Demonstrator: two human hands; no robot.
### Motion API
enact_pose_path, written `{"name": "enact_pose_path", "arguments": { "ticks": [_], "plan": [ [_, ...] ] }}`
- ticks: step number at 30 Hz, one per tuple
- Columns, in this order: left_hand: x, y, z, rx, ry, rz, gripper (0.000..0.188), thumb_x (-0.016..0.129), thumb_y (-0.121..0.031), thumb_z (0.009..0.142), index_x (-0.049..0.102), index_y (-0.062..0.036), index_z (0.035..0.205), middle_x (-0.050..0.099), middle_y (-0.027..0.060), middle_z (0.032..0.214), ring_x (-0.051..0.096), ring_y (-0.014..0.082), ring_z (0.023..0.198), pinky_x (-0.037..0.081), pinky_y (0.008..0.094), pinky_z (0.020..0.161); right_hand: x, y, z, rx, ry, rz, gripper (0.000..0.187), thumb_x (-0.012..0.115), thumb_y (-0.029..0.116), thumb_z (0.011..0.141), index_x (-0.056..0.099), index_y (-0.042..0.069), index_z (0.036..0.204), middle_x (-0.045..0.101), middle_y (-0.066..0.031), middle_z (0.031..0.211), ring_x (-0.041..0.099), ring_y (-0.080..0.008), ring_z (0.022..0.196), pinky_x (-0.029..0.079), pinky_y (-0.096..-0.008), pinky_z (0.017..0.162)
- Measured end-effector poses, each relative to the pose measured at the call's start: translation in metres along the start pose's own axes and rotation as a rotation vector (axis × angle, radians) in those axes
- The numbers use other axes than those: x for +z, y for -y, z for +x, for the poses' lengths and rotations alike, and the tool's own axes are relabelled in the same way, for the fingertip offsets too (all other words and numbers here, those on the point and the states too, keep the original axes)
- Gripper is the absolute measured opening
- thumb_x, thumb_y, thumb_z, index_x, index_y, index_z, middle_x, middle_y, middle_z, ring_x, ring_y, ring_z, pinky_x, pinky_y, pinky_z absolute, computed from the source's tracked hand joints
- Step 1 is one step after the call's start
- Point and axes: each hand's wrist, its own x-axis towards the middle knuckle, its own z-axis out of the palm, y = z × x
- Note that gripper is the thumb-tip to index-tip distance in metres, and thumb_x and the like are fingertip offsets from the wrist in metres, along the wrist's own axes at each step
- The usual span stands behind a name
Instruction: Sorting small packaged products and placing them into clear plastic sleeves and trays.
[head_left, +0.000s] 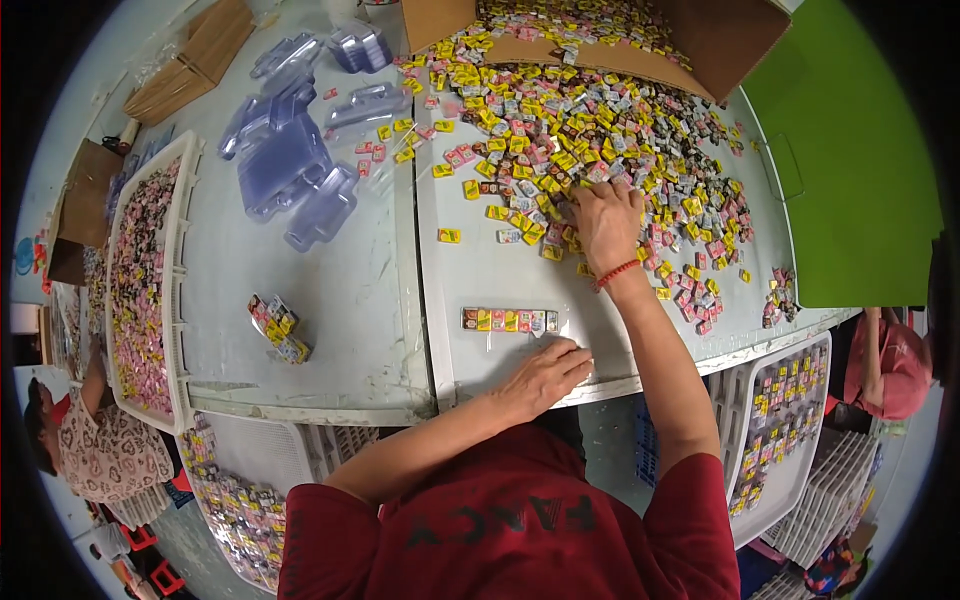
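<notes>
Remotely, I view a pale, glossy tabletop point(470, 275) bearing a broad heap of small yellow, pink, white and dark rectangular packets point(600, 130) before an open brown cardboard box point(735, 40). The bare right hand point(608, 215) reaches into the heap, bent downward; I cannot tell whether its grip pinches anything. The bare left hand point(545, 380), near the front edge, has a loosely curled grip, its inside hidden, just beside a short straight row of packets point(510, 320).

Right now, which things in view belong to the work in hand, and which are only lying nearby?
Apparently in use:
loose small boxes, right hand among them
row of boxes, left hand near it

Apparently only lying nearby:
clear plastic shells
brown carton, upper left
</notes>
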Motion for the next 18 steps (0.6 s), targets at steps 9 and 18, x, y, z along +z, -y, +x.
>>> {"name": "enact_pose_path", "arguments": {
  "ticks": [9,18],
  "plan": [
    [-0.001,0.001,-0.002,-0.019,0.044,-0.052,0.036,0.059,-0.004,0.077,0.061,-0.0003,0.113,0.056,0.0081,0.12,0.05,0.0267,0.113,0.047,0.0362,0.095,-0.007,-0.005,0.005,-0.042,-0.06,0.262,0.014,0.067,0.02,0.08,0.071,0.012,0.091,0.068,-0.0052,0.091,0.059,-0.0259,0.091,0.039,-0.0419,0.085],
    [0.002,-0.006,0.001,-0.007,0.047,-0.019,0.035,0.059,-0.006,0.078,0.061,-0.0002,0.112,0.057,0.0082,0.12,0.05,0.0268,0.112,0.047,0.0362,0.094,0.001,0.006,0.021,0.05,0.171,0.239,0.011,0.067,0.023,0.078,0.067,0.012,0.081,0.069,-0.0089,0.081,0.063,-0.0284,0.088,0.039,-0.0444,0.083]
  ]
}}
